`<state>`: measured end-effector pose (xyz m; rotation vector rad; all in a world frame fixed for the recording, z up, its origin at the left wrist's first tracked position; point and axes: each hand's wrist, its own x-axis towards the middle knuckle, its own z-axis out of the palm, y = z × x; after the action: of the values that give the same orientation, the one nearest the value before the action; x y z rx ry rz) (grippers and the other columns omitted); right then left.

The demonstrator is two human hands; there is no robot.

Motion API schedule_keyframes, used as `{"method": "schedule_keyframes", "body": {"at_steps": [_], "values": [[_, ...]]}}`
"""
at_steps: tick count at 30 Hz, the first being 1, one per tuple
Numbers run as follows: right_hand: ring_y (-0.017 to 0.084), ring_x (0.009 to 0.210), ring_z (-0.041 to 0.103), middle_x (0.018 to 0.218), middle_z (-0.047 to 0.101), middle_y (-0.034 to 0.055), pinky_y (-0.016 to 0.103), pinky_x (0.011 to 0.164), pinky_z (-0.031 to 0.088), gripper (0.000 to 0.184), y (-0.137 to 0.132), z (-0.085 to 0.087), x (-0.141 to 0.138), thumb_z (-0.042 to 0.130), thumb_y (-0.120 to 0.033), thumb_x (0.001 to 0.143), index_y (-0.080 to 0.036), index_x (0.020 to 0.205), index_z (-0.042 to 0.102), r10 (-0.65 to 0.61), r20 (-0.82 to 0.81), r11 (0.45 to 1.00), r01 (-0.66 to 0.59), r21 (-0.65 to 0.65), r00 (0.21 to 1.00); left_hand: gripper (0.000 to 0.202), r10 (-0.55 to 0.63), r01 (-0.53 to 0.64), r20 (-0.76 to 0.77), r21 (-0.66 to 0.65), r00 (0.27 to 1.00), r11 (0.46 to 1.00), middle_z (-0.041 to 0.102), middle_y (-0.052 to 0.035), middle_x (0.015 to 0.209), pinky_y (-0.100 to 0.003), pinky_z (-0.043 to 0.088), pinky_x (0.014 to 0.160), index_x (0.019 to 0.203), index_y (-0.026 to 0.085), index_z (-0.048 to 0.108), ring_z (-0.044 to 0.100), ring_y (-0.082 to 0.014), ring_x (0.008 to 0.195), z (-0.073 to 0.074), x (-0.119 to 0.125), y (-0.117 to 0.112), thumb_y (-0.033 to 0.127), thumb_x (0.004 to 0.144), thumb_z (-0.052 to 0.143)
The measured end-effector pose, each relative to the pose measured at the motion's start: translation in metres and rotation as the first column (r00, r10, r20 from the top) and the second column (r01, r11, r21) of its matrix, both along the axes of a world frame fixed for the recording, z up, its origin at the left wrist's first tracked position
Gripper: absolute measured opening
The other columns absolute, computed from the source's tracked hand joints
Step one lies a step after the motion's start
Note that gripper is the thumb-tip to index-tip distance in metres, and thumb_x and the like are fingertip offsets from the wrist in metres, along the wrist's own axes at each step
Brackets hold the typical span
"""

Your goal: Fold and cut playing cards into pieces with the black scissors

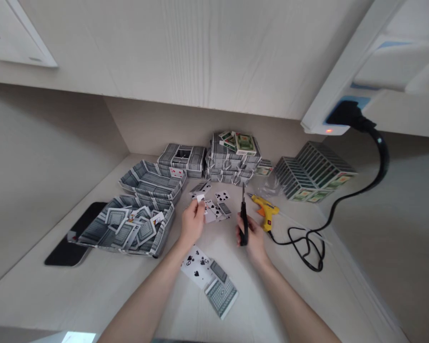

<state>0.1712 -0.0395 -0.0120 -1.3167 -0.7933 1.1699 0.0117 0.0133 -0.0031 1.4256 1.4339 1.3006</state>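
Note:
My left hand [193,220] is closed, pinching a small white piece of playing card [200,197] between thumb and fingers. In my right hand [253,236] is a pair of scissors [243,216] with black handles, its blades pointing away from me. The scissors are apart from the card piece. Beyond my left hand lie several loose playing cards [214,208], some of them cut pieces. Closer to me, between my forearms, more spade cards [196,266] lie beside a face-down stack of cards [221,295].
At left, an open card-covered box [160,238] holds loose cards, with another open box [153,183] behind. A dark phone [66,250] lies partly under the front box. Card-covered cases [232,164] stand at the back. Right are a yellow glue gun [268,209], its black cord [321,252] and stacked card packs [307,171].

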Motion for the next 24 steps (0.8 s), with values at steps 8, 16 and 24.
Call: {"method": "schedule_keyframes", "body": {"at_steps": [8,16,24], "values": [[0.007,0.029,0.039,0.046,0.048,-0.0069,0.020,0.026,0.035,0.049,0.011,-0.009,0.006,0.063,-0.049,0.066,-0.014,0.099,0.054,-0.003,0.039,1.000,0.004,-0.006,0.999,0.038,-0.176,0.173,-0.071,-0.045,0.982,0.984,0.062,0.0010,0.060,-0.023,0.042,0.057,0.107,0.014,0.057,0.055,-0.0122,0.056,0.005,-0.005,0.003,0.028,0.072,0.053],[0.007,0.031,0.040,0.047,0.049,-0.0064,0.019,0.027,0.036,0.046,0.011,-0.010,0.008,0.062,-0.047,0.067,-0.014,0.097,0.053,-0.011,0.019,1.000,0.011,0.008,1.000,0.028,-0.006,0.149,-0.490,0.253,0.872,0.956,0.062,-0.0028,0.086,-0.031,0.044,0.076,0.100,0.021,0.059,0.055,-0.0167,0.079,0.007,-0.008,-0.001,0.019,0.074,0.051],[0.007,0.030,0.039,0.047,0.049,-0.0059,0.019,0.028,0.035,0.048,0.011,-0.006,0.007,0.063,-0.049,0.066,-0.014,0.096,0.053,0.008,0.025,1.000,-0.008,0.004,1.000,0.030,-0.070,0.402,-0.710,0.313,0.701,0.860,0.056,-0.0094,0.112,-0.045,0.030,0.101,0.103,0.018,0.052,0.041,-0.0237,0.118,-0.003,0.013,-0.011,0.023,0.074,0.055]]}}
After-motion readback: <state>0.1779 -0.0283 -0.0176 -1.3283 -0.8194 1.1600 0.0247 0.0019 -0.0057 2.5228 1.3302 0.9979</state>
